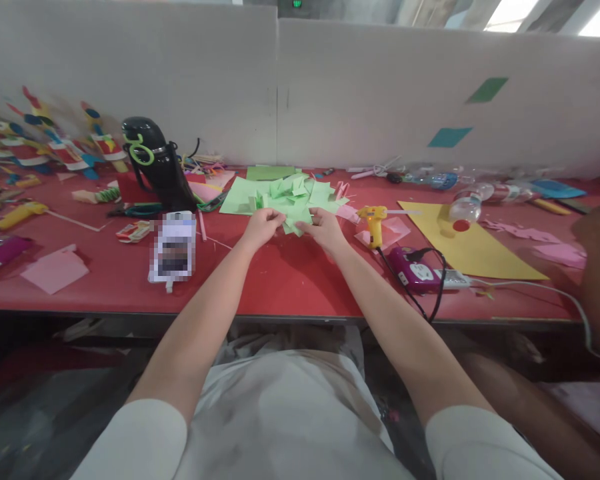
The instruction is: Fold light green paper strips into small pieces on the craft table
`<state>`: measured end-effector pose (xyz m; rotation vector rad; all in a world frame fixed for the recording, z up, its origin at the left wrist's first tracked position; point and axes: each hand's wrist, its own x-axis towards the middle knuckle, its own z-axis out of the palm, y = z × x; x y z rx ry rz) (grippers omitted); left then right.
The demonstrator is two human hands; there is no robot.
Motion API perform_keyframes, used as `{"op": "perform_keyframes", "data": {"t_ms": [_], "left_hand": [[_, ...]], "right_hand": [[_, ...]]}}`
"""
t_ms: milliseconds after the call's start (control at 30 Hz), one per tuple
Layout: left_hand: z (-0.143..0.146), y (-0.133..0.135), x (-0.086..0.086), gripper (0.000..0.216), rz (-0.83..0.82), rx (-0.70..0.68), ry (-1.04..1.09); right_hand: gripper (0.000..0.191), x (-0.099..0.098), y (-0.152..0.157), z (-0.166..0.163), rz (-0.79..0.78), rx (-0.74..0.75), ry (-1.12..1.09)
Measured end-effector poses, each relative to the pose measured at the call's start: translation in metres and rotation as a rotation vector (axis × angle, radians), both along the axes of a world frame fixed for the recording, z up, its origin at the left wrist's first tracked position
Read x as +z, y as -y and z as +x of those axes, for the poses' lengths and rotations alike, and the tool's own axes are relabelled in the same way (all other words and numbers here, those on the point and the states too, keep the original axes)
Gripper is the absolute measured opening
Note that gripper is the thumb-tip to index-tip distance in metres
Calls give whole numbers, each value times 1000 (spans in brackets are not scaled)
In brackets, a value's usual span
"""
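A heap of light green paper pieces [290, 193] lies on the red table [280, 280], past the middle. My left hand [263, 225] and my right hand [324, 227] meet at the heap's near edge. Both pinch one small green paper piece [294, 223] between them, fingers curled closed. A larger green sheet [237, 197] lies flat just left of the heap.
A yellow glue gun [373, 220] stands right of my right hand, its cord running to a purple power strip [416, 270]. A yellow sheet [467, 243] with a plastic bottle [467, 207] lies further right. A black flask [155, 160], a phone [174, 247], pink paper [55, 270] and paper crafts [55, 147] fill the left. Another person's arm [597, 267] shows at the right edge.
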<state>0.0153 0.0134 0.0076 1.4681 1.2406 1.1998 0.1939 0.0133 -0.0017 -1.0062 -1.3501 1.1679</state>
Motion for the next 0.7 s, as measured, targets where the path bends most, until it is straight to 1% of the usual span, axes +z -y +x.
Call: {"op": "perform_keyframes", "data": {"t_ms": [67,133,233,300,400,533,700], "left_hand": [[1,2,2,15,-31,19,96],[2,4,5,14,-37,50,197],[4,6,7,14,-30,63,316],[5,8,9,15,-37,35,357],[6,9,11,14,-76,22,376],[6,8,14,10,-120,63,370],[4,6,13,9,-153,116,254]], "right_hand": [[58,0,-1,2,-25,-45,-49],[54,1,0,3,-50,-55,-104],[41,5,4,4,-105,37,-86],[39,6,6,5,-115,92,-28],[40,6,7,5,-56,80,20],[40,7,7,6,2,93,79],[41,10,9,3,15,125,119]]}}
